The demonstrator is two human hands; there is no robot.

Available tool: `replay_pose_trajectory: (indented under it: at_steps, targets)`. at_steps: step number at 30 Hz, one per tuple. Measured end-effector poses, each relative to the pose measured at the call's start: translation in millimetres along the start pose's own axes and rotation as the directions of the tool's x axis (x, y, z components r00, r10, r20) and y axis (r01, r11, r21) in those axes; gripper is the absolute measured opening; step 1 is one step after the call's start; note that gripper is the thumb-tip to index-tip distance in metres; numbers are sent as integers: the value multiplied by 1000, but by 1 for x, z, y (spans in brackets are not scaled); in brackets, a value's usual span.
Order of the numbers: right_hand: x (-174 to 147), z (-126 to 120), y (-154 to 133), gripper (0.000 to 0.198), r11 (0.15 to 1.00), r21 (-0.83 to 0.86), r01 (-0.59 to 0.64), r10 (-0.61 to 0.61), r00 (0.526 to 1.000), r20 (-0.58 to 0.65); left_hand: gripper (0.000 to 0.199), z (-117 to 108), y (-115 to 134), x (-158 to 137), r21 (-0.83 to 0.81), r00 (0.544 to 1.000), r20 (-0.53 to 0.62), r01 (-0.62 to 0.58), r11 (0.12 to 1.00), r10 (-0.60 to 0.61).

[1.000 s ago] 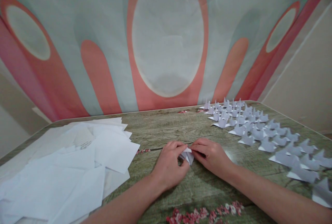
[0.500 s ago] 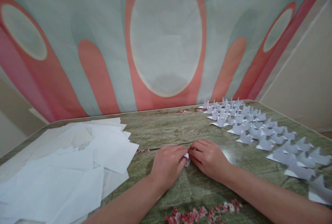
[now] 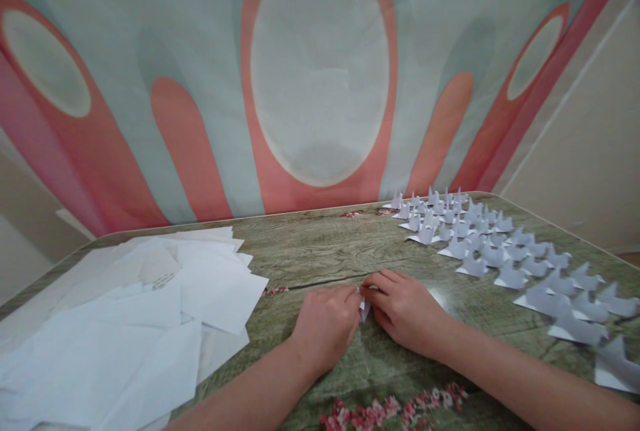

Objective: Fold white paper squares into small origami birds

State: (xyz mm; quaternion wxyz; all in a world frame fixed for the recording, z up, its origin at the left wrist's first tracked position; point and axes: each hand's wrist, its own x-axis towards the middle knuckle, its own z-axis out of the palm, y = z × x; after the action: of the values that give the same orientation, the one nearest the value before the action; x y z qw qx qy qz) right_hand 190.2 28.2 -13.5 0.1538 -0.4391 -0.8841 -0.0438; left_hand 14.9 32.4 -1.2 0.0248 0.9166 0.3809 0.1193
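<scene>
Between my two hands, just above the wood-patterned table (image 3: 300,251), is a small folded white paper (image 3: 365,310), mostly covered by fingers. My left hand (image 3: 327,321) is closed on its left side, knuckles up. My right hand (image 3: 400,304) pinches it from the right, thumb and fingertips meeting near its top. The fingertips of both hands are almost touching. How the paper is folded cannot be made out.
Loose white paper sheets (image 3: 145,324) lie overlapping on the left of the table. Rows of folded paper birds (image 3: 510,274) stand along the right side. A painted backdrop (image 3: 320,198) hangs behind the table's far edge.
My left hand has turned slightly, its fingers curling in more. My right fingers have shifted a little left over the folded paper, and more of the paper's lower part shows.
</scene>
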Motion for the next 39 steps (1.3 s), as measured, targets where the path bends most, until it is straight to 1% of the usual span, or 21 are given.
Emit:
replay_pose_trajectory:
  at_steps: [2,5,7,10,16,19,21,23,26,28,31,33,35,39]
  targets:
    - [-1,-2,1,27,999,52,-9,9,1000,11,22,-1,2,0,22,1000,7,-15,1000,15]
    - [-1,0,4,30,996,84,-10,9,1000,10,23,-3,5,-1,41,1000,10,-20,999,19]
    - [-1,3,6,30,996,93,-14,13,1000,8,24,-6,8,-1,49,999,21,-29,998,28]
    - [0,5,7,28,994,105,-26,24,1000,14,29,-11,12,-2,61,997,68,-50,997,46]
    - [0,5,8,26,989,138,-45,43,999,22,39,-20,18,-2,67,990,143,-18,998,9]
    - [0,10,12,33,970,229,-74,83,996,-27,45,-20,18,-4,59,987,159,-8,998,-1]
    - [0,14,17,38,942,316,-111,141,987,-74,48,-19,18,-5,54,985,174,-3,999,-7]
    - [0,18,21,43,912,389,-131,177,981,-85,49,-18,18,-6,52,981,191,0,999,-10]
    - [-1,20,24,44,893,433,-121,186,976,-112,52,-17,19,-7,59,981,196,-4,998,-8]
    - [-2,20,22,42,909,409,-83,152,979,-139,54,-16,19,-6,62,981,194,-9,998,-4]
    - [-3,19,18,38,954,299,-6,51,988,-146,56,-15,19,-6,61,981,194,-11,998,-1]
    - [-3,16,14,34,978,209,28,-4,993,-118,57,-16,18,-5,53,981,192,-9,999,-1]
    - [-2,14,11,27,992,120,41,-33,997,-71,55,-18,17,-4,35,982,191,-10,999,3]
    - [0,8,1,14,996,-70,62,-60,998,27,41,-25,10,-3,0,977,212,-26,1000,25]
